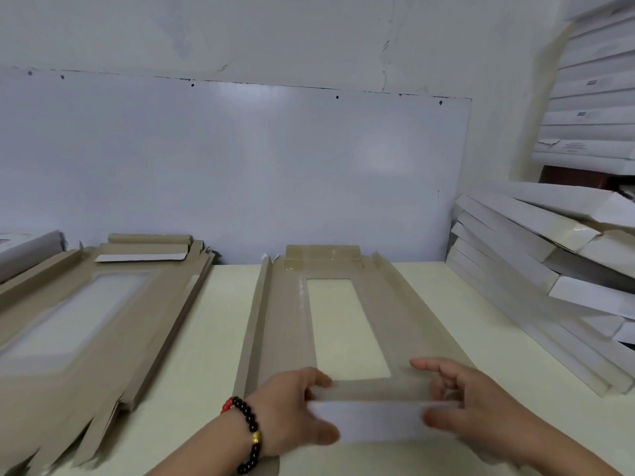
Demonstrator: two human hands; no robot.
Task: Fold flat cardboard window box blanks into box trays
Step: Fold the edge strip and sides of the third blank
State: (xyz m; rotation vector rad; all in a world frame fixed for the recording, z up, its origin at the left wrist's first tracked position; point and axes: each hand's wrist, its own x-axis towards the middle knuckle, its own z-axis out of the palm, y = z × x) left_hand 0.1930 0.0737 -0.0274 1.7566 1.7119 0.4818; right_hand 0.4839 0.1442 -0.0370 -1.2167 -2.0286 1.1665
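A brown cardboard window box blank (281, 324) lies lengthwise on the pale table (213, 324), its clear window in the middle and its long side flaps raised a little. Its near end flap (374, 412) stands folded up, white face toward me. My left hand (292, 410) grips the flap's left end, thumb on the white face and fingers behind. My right hand (481, 413) grips the right end the same way. A bead bracelet sits on my left wrist.
A stack of flat brown blanks (89, 321) lies at the left. Folded white trays (549, 255) are piled at the right, with more white boxes (591, 97) stacked above them. A white wall panel (240, 166) stands right behind the table.
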